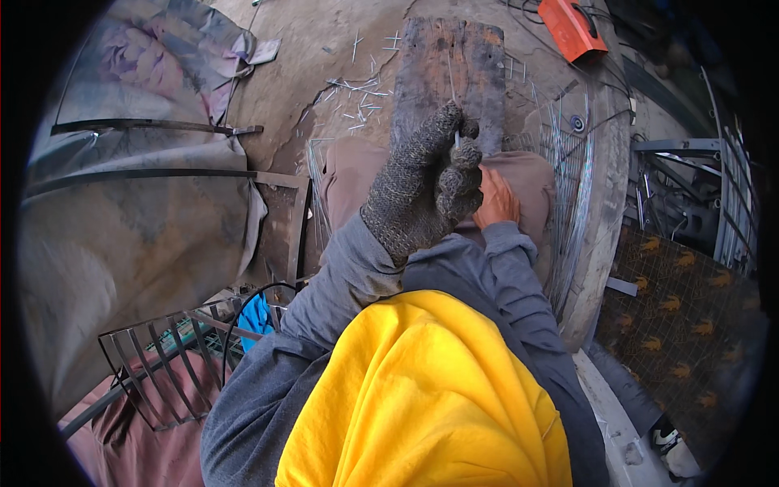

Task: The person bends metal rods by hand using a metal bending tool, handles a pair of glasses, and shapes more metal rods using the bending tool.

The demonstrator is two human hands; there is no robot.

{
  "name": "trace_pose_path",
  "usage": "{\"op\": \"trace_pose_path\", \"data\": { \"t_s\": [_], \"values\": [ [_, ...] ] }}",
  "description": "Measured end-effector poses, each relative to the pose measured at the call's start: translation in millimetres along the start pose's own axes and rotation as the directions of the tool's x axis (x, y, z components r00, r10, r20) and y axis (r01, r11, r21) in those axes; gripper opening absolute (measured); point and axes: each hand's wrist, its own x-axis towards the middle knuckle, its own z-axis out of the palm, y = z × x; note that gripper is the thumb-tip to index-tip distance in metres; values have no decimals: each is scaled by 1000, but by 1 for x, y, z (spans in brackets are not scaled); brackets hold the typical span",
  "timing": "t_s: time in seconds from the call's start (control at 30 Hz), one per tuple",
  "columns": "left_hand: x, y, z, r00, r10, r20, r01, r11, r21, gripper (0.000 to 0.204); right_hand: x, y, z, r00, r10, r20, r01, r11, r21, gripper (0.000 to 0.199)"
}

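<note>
My left hand [426, 174], in a grey knitted glove, is raised over my lap. Its fingers are closed round a thin metal rod [452, 77], which points away from me above a worn wooden board [414, 73]. Bare and lower down, my right hand [497, 199] lies against my right thigh [531, 183]. The glove covers part of its fingers; those that show lie flat, with nothing seen in them. Short cut pieces of metal rod [357, 93] are scattered on the floor left of the board.
Long thin rods [564, 195] lie along my right side, beside a concrete edge [604, 178]. An orange machine [572, 31] with a black handle stands at the far right. Fabric-draped metal frames [146, 219] are at left, with a barred metal rack [162, 365] nearer me.
</note>
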Motion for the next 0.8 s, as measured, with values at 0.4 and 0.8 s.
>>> {"op": "trace_pose_path", "data": {
  "t_s": [0.4,0.8],
  "values": [
    [-65,-46,18,968,60,-242,97,804,587,26,-6,-93,-149,765,-571,-298,643,708,294,35],
    [17,55,-164,733,675,80,99,-222,970,53,-33,-128,-119,680,-550,-485,724,607,327,40]
  ]
}}
